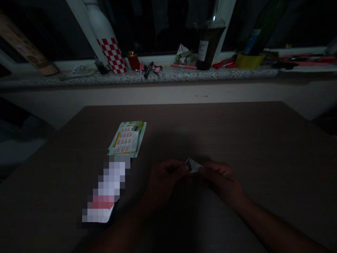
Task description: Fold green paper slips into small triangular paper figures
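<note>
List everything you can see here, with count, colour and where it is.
small paper: one, whitish, pinched between both hands
card stack: one, green, table's left part
blurred flat item: one, white and red, beside the card stack
table: one, brown, centre
checked bottle: one, white and red, windowsill left
dark bottle: one, dark, windowsill middle
green bottle: one, green, windowsill right
left hand: one, grips small paper
right hand: one, grips small paper
</note>
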Tool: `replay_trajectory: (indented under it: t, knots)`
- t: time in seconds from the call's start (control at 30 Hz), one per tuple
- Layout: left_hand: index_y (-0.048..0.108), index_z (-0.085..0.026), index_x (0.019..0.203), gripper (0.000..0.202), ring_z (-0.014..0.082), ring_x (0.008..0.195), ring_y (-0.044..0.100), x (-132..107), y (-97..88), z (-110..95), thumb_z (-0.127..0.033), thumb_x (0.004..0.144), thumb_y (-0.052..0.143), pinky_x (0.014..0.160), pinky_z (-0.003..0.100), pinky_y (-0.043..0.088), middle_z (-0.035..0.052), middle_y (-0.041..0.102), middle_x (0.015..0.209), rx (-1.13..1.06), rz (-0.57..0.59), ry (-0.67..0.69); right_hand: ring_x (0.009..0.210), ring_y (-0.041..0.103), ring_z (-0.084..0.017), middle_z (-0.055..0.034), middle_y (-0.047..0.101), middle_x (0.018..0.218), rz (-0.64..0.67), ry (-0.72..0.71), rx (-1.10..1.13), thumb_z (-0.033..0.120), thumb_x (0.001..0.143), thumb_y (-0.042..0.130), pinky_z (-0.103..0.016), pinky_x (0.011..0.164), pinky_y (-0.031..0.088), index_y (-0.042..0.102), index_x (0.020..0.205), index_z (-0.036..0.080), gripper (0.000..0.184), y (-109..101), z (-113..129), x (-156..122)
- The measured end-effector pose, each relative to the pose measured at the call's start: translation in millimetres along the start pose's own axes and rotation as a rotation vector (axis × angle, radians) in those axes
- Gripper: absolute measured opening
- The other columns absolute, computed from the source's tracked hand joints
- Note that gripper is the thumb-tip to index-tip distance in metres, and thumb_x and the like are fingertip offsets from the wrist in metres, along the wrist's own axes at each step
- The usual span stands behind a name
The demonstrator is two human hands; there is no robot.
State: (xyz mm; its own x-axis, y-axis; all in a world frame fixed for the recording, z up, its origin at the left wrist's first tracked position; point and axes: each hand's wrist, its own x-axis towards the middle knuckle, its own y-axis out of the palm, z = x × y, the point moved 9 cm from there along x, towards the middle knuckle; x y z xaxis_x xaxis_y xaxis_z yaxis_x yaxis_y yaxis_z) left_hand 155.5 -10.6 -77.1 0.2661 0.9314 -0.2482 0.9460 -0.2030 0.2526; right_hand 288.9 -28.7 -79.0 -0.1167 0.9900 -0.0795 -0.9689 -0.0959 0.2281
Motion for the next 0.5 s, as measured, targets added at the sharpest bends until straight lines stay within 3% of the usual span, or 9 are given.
replay_trajectory:
  t: [0.13,0.23,0.33,0.43,0.5]
  knots:
    - [0.072,-0.015,0.074,0.012,0.0116,0.055,0.063,2,-4.0,4,-0.026,0.072,0.074,0.056,0.022,0.049,0.0029,0.071,0.067,-0.027,-0.005,-0.008,0.046,0.044,-0.009,0.0020,0.053,0.051,0.055,-0.022,-0.065,0.042,0.083,0.061,-0.021,0.044,0.034,0.065,0.064,0.016,0.033,3,1,0]
    - [0.071,-0.014,0.072,0.012,0.0107,0.054,0.062,2,-8.5,6,-0.026,0.071,0.075,0.054,0.021,0.049,0.0025,0.071,0.066,-0.050,-0.032,-0.018,0.056,0.056,-0.012,-0.0006,0.063,0.066,0.051,-0.127,-0.218,0.034,0.085,0.061,-0.023,0.051,0.044,0.069,0.088,0.019,0.017,-1,11,-1]
    - [0.068,-0.012,0.071,0.014,0.0100,0.049,0.060,1,-10.3,8,-0.024,0.069,0.076,0.050,0.020,0.047,0.0019,0.069,0.062,-0.095,-0.061,-0.045,0.080,0.064,-0.019,-0.0055,0.068,0.090,-0.029,-0.392,-0.499,0.023,0.079,0.068,-0.029,0.067,0.052,0.065,0.108,0.023,0.029,-7,35,-7]
    - [0.062,-0.015,0.090,0.030,0.0116,0.046,0.059,0,-6.5,12,-0.021,0.065,0.078,0.047,0.022,0.048,-0.0007,0.068,0.059,-0.171,-0.053,-0.095,0.099,0.062,-0.024,-0.0103,0.064,0.109,0.023,-0.678,-0.765,0.015,0.076,0.069,-0.036,0.079,0.053,0.065,0.110,0.023,0.035,5,54,-17]
    - [0.057,-0.018,0.098,0.040,0.0124,0.046,0.059,-1,-2.5,14,-0.018,0.063,0.078,0.045,0.022,0.048,-0.0022,0.068,0.060,-0.212,-0.028,-0.125,0.100,0.062,-0.024,-0.0107,0.064,0.111,0.086,-0.800,-0.848,0.013,0.078,0.068,-0.038,0.082,0.053,0.065,0.110,0.023,0.034,14,59,-23]
